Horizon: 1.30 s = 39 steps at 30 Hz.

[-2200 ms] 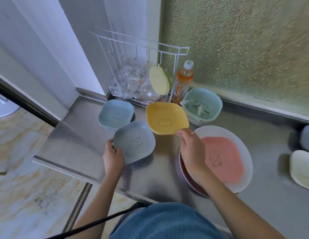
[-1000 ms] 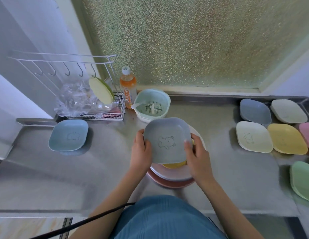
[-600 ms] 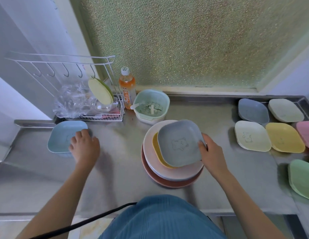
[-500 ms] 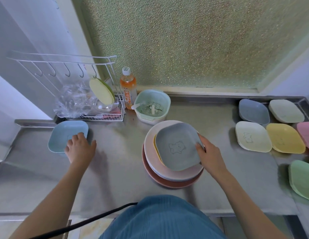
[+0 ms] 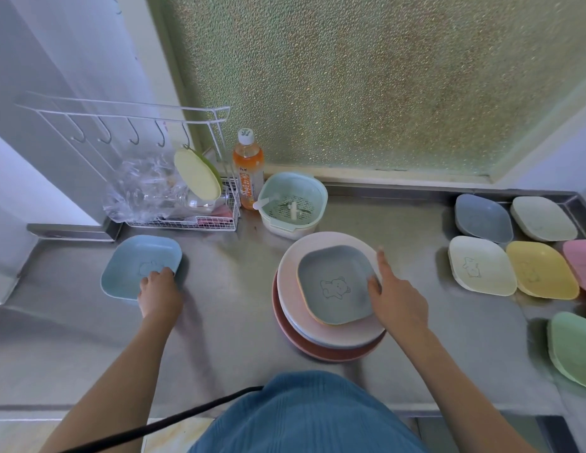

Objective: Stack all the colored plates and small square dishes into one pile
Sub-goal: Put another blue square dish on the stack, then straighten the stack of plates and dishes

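Observation:
A pile stands mid-counter: a dark pink plate [image 5: 318, 349] at the bottom, a pale pink plate [image 5: 291, 273] on it, and a grey square dish [image 5: 335, 284] with a bear drawing on top. My right hand [image 5: 396, 299] touches that dish's right rim, fingers spread, index finger raised. At the left lies a light blue square dish [image 5: 134, 263]; my left hand [image 5: 159, 291] curls over its near right rim. At the right, lying singly, are a blue-grey dish [image 5: 483, 217], a beige dish [image 5: 543, 217], a cream dish [image 5: 481, 264], a yellow dish [image 5: 541, 269], a pink dish [image 5: 582, 263] and a green dish [image 5: 573, 344].
Along the back wall stand a white wire rack [image 5: 187, 223] with a plastic bag and a yellow-green lid [image 5: 197, 174], an orange drink bottle [image 5: 248, 168] and a mint strainer basket [image 5: 293, 204]. The steel counter [image 5: 219, 322] ends just before my body.
The grey dish was carried onto the pile and now lies flat there. My left hand left it, reached left and closed on the light blue dish's rim. My right hand's fingers have loosened.

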Each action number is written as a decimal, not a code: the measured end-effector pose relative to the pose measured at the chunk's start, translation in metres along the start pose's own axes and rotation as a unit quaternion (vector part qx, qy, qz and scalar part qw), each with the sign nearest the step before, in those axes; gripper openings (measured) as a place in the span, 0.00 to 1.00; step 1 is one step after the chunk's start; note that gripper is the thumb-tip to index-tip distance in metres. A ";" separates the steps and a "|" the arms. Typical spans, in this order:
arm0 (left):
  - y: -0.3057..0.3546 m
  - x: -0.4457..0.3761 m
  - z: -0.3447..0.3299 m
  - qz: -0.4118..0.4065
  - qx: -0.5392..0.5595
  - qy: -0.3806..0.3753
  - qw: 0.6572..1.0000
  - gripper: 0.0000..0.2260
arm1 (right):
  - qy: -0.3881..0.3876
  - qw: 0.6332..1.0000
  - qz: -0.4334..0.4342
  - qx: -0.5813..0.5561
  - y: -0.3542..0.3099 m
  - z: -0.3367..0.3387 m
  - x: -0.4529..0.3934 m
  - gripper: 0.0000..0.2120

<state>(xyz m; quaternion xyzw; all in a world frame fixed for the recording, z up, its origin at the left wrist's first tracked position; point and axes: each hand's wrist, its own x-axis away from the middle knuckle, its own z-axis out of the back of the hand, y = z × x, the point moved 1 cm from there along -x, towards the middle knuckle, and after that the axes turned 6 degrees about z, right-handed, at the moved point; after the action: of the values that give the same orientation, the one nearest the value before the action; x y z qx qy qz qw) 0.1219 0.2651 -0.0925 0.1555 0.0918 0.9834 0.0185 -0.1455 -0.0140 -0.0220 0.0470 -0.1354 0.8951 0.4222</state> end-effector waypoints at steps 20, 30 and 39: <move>0.096 0.132 -0.008 -0.460 0.186 0.264 0.827 0.12 | -0.068 0.854 0.018 -0.515 -0.095 0.032 0.009 0.17; 0.110 0.153 0.001 -0.514 0.220 0.165 0.813 0.18 | 0.048 0.889 -0.019 -0.455 -0.040 0.025 0.010 0.06; 0.135 0.157 -0.003 -0.364 0.330 -0.073 0.868 0.26 | 0.036 0.902 -0.017 -0.431 -0.011 0.019 0.015 0.09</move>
<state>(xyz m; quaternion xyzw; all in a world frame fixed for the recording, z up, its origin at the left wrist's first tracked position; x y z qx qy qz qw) -0.0291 0.1425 -0.0228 0.1792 0.4594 0.8050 0.3299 -0.1468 -0.0015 0.0018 -0.1696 -0.4914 0.7431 0.4213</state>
